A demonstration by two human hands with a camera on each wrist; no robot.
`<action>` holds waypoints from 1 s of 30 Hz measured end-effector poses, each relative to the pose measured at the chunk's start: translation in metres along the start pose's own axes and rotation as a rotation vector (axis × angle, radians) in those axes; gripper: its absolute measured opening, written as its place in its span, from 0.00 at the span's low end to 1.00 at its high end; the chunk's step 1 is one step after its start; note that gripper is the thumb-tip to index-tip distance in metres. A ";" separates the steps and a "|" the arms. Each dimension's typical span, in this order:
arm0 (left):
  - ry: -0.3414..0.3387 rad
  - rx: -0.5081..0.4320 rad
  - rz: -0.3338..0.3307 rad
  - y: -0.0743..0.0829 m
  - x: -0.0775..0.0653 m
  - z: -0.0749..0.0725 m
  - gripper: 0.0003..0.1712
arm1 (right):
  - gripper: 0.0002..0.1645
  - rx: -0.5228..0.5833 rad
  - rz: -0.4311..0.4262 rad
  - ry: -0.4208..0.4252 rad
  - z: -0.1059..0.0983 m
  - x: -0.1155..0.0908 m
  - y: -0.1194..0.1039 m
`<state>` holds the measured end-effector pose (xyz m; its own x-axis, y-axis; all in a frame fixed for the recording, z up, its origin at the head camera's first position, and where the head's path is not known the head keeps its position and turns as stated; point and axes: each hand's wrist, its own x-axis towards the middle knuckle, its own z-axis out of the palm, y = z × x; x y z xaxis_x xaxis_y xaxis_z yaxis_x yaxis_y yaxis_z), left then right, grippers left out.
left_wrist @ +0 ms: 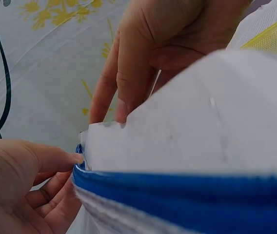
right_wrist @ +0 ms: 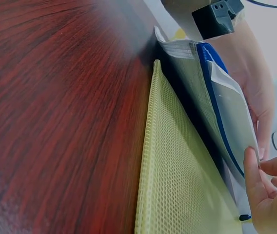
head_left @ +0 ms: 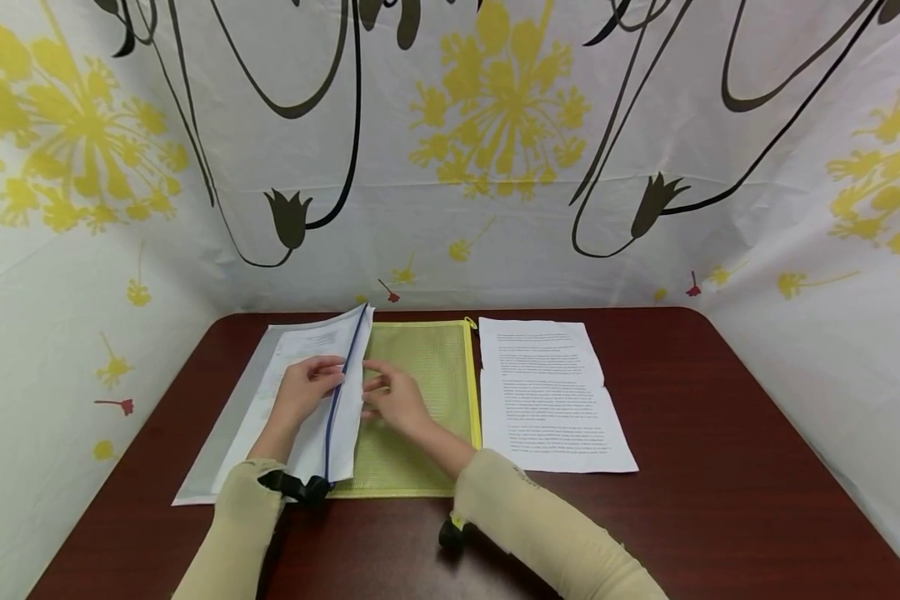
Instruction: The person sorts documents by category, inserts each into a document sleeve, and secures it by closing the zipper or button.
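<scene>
A whitish zip pouch (head_left: 202, 479) with a blue zipper edge (head_left: 333, 417) lies at the left of the table, its right side raised. White paper (left_wrist: 197, 122) sticks out past the blue edge. My left hand (head_left: 307, 392) pinches the pouch at the blue edge, near the far corner, with thumb and fingers. On the other side, my right hand (head_left: 397, 400) pinches the edge of the paper between thumb and fingers, as the right wrist view shows. Beneath the right hand lies a yellow mesh zip pouch (head_left: 420, 454), flat on the table.
A printed sheet (head_left: 547, 400) lies to the right of the yellow pouch, its right edge slightly torn or creased. The dark red wooden table (head_left: 720, 500) extends further right. A patterned white cloth (head_left: 450, 250) hangs behind the table's far edge and along its sides.
</scene>
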<state>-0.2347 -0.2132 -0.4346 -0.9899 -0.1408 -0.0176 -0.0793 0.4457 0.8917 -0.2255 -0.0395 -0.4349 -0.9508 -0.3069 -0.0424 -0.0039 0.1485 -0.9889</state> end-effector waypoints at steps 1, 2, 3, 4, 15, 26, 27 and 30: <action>-0.001 -0.006 0.000 0.000 0.000 0.000 0.19 | 0.33 0.008 -0.003 -0.003 0.001 0.000 0.000; -0.003 -0.008 0.001 0.001 0.000 0.000 0.19 | 0.33 0.012 -0.007 -0.007 0.001 0.000 0.000; -0.004 -0.010 0.003 0.001 0.000 0.000 0.19 | 0.34 0.012 -0.009 -0.012 0.002 0.000 -0.001; -0.006 -0.011 0.004 0.002 0.000 0.000 0.20 | 0.34 0.010 -0.013 -0.017 0.003 0.000 -0.001; -0.010 -0.026 0.023 0.004 -0.002 0.001 0.20 | 0.38 -0.190 -0.029 -0.082 0.005 0.002 -0.004; -0.015 -0.027 0.041 0.005 -0.003 0.002 0.19 | 0.39 -0.370 -0.058 -0.112 0.007 0.005 -0.006; -0.017 -0.030 0.042 0.005 -0.003 0.002 0.19 | 0.38 -0.388 -0.061 -0.114 0.008 0.006 -0.006; -0.016 -0.035 0.043 0.005 -0.004 0.002 0.19 | 0.38 -0.428 -0.064 -0.119 0.008 0.006 -0.006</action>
<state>-0.2311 -0.2090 -0.4313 -0.9941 -0.1075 0.0143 -0.0324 0.4203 0.9068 -0.2291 -0.0501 -0.4305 -0.9024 -0.4303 -0.0237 -0.2133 0.4938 -0.8430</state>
